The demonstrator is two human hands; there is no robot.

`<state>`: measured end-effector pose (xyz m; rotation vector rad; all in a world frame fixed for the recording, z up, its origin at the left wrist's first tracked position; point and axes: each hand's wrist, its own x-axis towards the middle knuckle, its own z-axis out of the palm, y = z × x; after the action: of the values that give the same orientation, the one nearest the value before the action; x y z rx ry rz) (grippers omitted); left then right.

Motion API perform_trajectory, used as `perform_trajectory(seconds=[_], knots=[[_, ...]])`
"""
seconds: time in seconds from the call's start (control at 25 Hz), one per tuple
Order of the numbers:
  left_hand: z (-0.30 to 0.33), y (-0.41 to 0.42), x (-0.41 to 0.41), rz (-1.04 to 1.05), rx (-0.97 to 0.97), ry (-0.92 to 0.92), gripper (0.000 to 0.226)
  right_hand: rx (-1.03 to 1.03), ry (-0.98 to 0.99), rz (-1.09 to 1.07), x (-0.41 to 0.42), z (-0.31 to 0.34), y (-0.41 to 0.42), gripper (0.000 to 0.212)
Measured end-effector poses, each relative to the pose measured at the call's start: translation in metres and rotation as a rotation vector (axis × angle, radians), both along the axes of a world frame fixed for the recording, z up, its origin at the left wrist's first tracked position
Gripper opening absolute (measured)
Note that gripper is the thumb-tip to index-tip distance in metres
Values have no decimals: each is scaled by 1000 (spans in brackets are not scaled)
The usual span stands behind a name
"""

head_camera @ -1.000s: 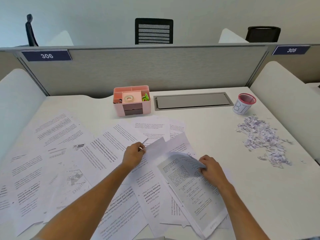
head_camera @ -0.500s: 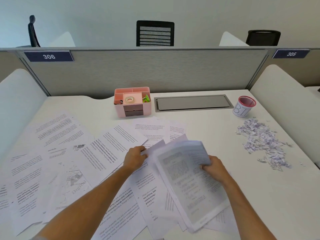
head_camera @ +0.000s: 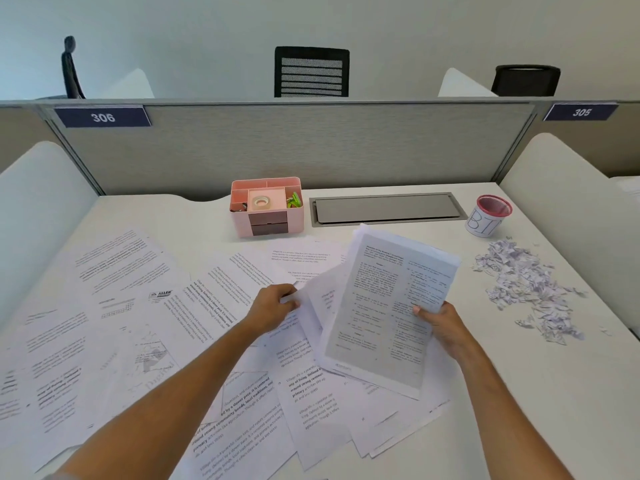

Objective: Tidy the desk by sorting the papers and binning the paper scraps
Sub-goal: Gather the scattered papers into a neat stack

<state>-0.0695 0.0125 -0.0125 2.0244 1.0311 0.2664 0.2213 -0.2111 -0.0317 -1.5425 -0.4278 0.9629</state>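
Several printed sheets (head_camera: pixel 117 299) lie scattered over the left and middle of the white desk (head_camera: pixel 519 410). My right hand (head_camera: pixel 441 323) grips the right edge of a thin stack of two-column printed papers (head_camera: pixel 388 306), lifted and tilted up off the desk. My left hand (head_camera: pixel 273 306) pinches the corner of a blank-looking sheet (head_camera: pixel 320 299) just left of that stack. A heap of white paper scraps (head_camera: pixel 523 285) lies at the right. Behind it stands a small red-rimmed mesh cup marked "BIN" (head_camera: pixel 488 216).
A pink desk organiser (head_camera: pixel 266 207) with tape and green clips stands at the back centre. A grey cable flap (head_camera: pixel 388 208) is set into the desk beside it. Grey partition walls close the back, white dividers the sides.
My right hand has raised the printed stack off the desk and tilted it upright. My left hand has kept its pinch on the sheet beside it.
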Motion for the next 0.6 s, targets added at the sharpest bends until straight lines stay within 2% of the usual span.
perform_trajectory(seconds=[0.28,0.4,0.6], knots=[[27,1,5,-67,-79,-84,10,46,42,135,-18,-5,10,56],[42,5,7,-69,-185,-139,14,73,55,170,-25,-4,16,63],[67,15,10,-73,-261,-192,17,86,54,173,-34,5,24,53]])
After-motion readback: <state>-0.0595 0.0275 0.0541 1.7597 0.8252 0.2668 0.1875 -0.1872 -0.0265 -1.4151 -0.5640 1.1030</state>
